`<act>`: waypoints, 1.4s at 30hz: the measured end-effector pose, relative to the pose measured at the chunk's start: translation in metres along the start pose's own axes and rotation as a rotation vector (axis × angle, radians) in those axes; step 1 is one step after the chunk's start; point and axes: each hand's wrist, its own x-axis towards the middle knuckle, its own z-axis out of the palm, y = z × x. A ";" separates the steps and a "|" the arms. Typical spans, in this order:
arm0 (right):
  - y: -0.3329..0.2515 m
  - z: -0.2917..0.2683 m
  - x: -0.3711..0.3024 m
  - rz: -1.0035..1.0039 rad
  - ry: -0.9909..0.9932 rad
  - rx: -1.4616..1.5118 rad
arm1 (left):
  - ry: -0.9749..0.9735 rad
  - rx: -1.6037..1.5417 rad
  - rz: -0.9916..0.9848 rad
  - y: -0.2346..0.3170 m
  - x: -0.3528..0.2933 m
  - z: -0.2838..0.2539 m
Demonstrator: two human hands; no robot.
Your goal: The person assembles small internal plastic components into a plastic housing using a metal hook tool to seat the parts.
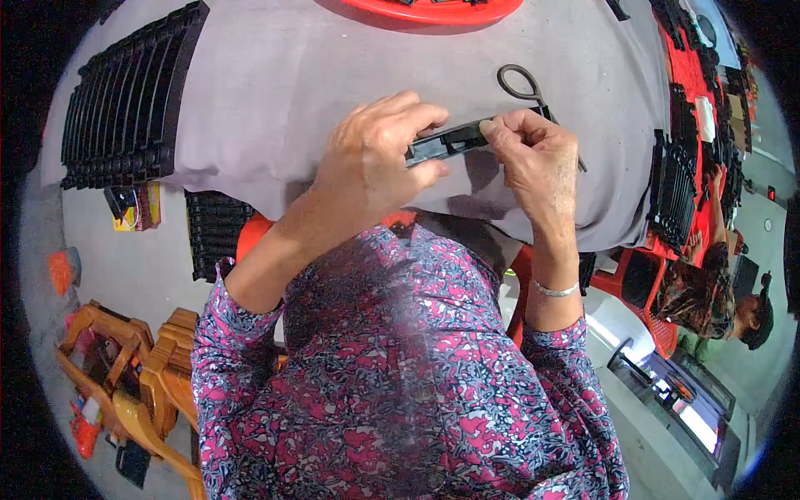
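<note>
Above the near part of the cloth-covered table, my left hand is closed around the left end of a narrow black plastic part. The part is long, with raised walls and a recess along it. At its right end my right hand pinches, thumb and fingers pressed together; whether a smaller piece sits between them is hidden. Just beyond the right hand lies a dark tool with a looped handle. Its shaft runs behind that hand, and a thin tip shows on the other side.
A red basin holding black pieces stands at the far edge. Rows of black plastic parts line the table's left, with another row at the right. A person works at the right beside a red chair. Wooden chairs stand lower left.
</note>
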 end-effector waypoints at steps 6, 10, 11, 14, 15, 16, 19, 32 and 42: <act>0.000 0.004 0.001 -0.070 0.037 -0.126 | 0.033 -0.075 -0.020 0.000 -0.002 0.000; -0.002 0.007 0.000 -0.139 0.088 -0.219 | 0.027 -0.090 -0.028 0.000 -0.005 -0.002; -0.002 0.006 0.000 -0.140 0.084 -0.218 | 0.021 -0.082 -0.031 0.000 -0.005 -0.002; 0.002 0.005 0.000 -0.138 0.081 -0.186 | 0.022 -0.069 -0.035 0.001 -0.005 -0.003; 0.002 0.005 0.000 -0.132 0.081 -0.196 | 0.027 -0.065 -0.035 0.001 -0.005 -0.003; 0.001 0.006 -0.001 -0.125 0.081 -0.204 | 0.028 -0.063 -0.036 0.001 -0.006 -0.003; 0.001 0.009 -0.001 -0.097 0.113 -0.168 | 0.002 -0.024 0.028 -0.003 -0.008 -0.003; -0.002 0.011 -0.002 -0.099 0.156 -0.256 | -0.081 0.311 0.209 -0.010 -0.014 0.008; -0.002 0.011 -0.001 -0.108 0.171 -0.266 | -0.067 0.281 0.272 -0.019 -0.017 0.010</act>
